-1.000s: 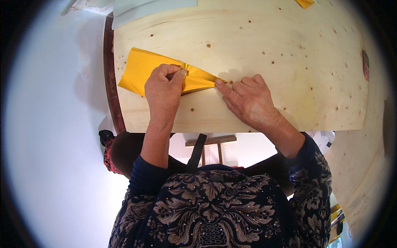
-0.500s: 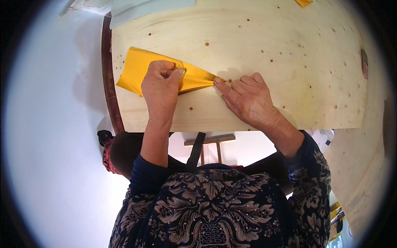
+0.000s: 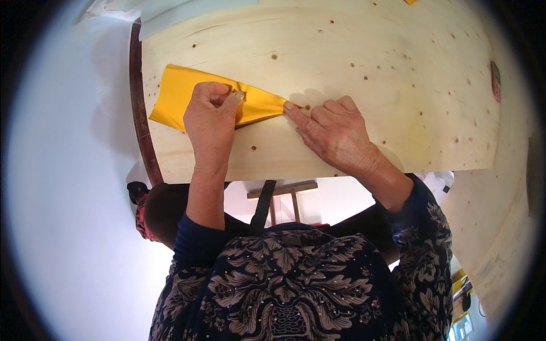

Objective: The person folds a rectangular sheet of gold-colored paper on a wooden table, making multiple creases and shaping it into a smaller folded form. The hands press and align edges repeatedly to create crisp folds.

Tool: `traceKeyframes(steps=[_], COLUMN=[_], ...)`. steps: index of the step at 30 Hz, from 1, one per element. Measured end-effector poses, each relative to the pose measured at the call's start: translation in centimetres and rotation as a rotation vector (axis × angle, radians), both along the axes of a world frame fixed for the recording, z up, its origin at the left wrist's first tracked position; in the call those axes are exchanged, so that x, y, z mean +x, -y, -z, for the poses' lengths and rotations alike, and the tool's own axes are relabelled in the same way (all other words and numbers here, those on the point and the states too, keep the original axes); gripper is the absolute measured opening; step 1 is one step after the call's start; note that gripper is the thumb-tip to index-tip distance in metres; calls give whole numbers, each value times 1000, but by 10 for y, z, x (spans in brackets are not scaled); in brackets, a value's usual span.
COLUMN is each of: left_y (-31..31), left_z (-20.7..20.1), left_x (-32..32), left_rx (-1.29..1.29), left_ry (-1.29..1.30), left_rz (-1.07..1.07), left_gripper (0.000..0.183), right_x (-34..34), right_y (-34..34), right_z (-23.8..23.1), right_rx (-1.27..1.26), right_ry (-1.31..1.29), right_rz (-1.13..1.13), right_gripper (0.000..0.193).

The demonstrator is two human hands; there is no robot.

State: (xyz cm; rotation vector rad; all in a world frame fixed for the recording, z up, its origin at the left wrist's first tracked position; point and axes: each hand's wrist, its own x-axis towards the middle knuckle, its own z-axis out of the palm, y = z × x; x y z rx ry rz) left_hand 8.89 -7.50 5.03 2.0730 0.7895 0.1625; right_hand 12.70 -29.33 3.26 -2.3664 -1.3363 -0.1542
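A shiny yellow folded sheet, apparently paper, lies on the wooden table, wide at its left end and drawn to a narrow point on the right. My left hand rests over its middle, with thumb and fingers pinched together at a crease near the upper edge. Curled fingers partly hide what the pinch holds. On the right, my right hand grips the pointed tip, its index finger stretched along it and the other fingers folded. The thumb is mostly hidden beneath.
The pale, knotty tabletop spreads out beyond my hands. A translucent sheet lies at the far left edge, and a scrap of yellow shows at the top. At the right edge is a small dark reddish object.
The whole view has shifted slightly, so table, sheet and hands all appear a little further left. Both hands keep nearly the same hold on the yellow sheet.
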Motion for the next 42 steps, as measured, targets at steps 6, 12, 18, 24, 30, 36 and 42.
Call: traceKeyframes(steps=[6, 12, 18, 24, 30, 36, 42], left_y=[1, 2, 1, 0, 0, 1, 0], left_z=[-1, -2, 0, 0, -2, -3, -1], left_x=[0, -1, -1, -2, -1, -2, -2], left_rx=[28, 2, -12, 53, 8, 15, -23], left_ry=[3, 18, 18, 16, 16, 0, 8], left_rz=[9, 2, -5, 27, 18, 11, -9], left_gripper=[19, 19, 19, 19, 19, 19, 20], right_x=[1, 0, 0, -1, -2, 0, -1], right_y=[3, 4, 6, 7, 6, 6, 7], right_z=[-1, -2, -3, -3, 0, 2, 2], right_rx=[-28, 5, -13, 3, 3, 13, 17], right_ry=[-3, -2, 0, 3, 3, 7, -8], right_rz=[-34, -29, -30, -28, -12, -8, 4], right_gripper=[43, 44, 44, 43, 39, 40, 42])
